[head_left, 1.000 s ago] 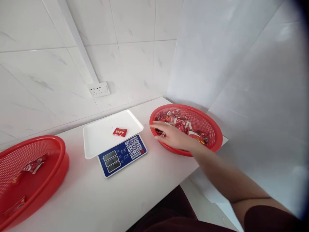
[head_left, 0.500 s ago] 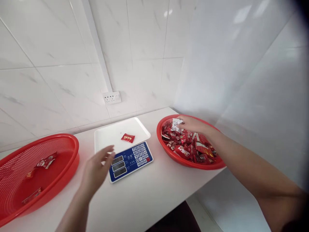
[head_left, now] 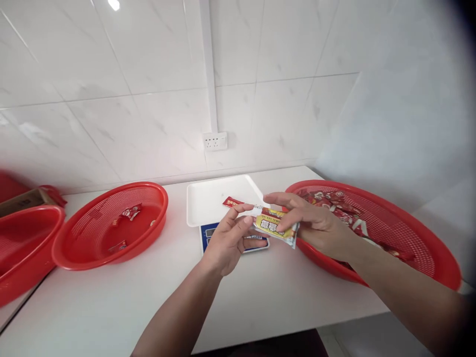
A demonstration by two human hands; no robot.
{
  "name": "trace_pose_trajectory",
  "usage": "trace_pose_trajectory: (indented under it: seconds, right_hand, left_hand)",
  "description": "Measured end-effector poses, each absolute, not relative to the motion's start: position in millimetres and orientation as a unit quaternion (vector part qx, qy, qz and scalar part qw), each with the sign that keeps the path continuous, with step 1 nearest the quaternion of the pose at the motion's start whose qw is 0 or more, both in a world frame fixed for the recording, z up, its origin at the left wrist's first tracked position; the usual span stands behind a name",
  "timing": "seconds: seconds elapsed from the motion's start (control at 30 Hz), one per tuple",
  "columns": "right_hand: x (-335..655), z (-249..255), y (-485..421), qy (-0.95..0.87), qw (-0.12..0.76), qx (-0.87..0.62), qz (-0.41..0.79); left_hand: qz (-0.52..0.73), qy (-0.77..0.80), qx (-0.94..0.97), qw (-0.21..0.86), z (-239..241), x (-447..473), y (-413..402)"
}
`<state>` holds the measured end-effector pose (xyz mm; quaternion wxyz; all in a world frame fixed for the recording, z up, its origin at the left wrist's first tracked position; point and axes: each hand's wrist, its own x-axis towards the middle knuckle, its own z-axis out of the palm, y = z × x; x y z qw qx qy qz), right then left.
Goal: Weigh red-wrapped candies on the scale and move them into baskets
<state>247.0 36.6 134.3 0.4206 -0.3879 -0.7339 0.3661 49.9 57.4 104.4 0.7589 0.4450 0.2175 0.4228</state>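
Between my two hands, above the front of the scale, is a yellow and white snack packet with printed characters. My left hand pinches its left end between thumb and fingers. On its right side my right hand grips it, thumb across the printed face. Behind the hands stands a scale with a white tray and a blue keypad panel, mostly covered by my left hand. One small red packet lies on the tray. A red basket heaped with red packets sits under and beyond my right forearm.
A second red basket at the left holds a few packets. Further left stand another red basket and a cardboard box. A wall socket is above the white table, against the tiled wall.
My right hand has left the packet-filled basket and come over the scale with a packet. My left hand has moved up to take its other end. The view has turned left.
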Motion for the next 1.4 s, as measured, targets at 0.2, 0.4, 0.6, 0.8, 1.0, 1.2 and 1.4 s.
trace_pose_trajectory:
  seconds: [0.2, 0.4, 0.6, 0.8, 1.0, 1.2, 1.4]
  right_hand:
    - [244.5, 136.9, 35.3, -0.63, 0.435, -0.418, 0.49]
    - [233.4, 143.9, 28.9, -0.597, 0.411, -0.501, 0.472]
    - [236.2, 152.8, 16.0, -0.596, 0.417, -0.477, 0.494]
    - [234.9, 150.1, 1.3, -0.632, 0.4, -0.453, 0.485]
    - [220.2, 124.7, -19.3, -0.58, 0.551, -0.44, 0.409]
    - [207.7, 94.5, -36.4, -0.596, 0.562, -0.38, 0.429]
    - [222.7, 93.7, -52.6, -0.692, 0.48, -0.469, 0.266]
  left_hand:
    - [0.53, 0.258, 0.495, 0.638, 102.6, 41.2, 51.8]
    - [0.543, 0.249, 0.524, 0.606, 103.8, 40.5, 44.4]
    - [0.553, 0.247, 0.542, 0.583, 107.7, 36.7, 40.5]
    - [0.589, 0.213, 0.543, 0.559, 119.7, 39.5, 35.6]
    - [0.566, 0.198, 0.55, 0.581, 123.9, 52.7, 24.2]
    - [0.447, 0.274, 0.688, 0.503, 107.4, 52.7, -15.4]
    - [0.344, 0.31, 0.749, 0.474, 110.7, 34.1, -37.8]
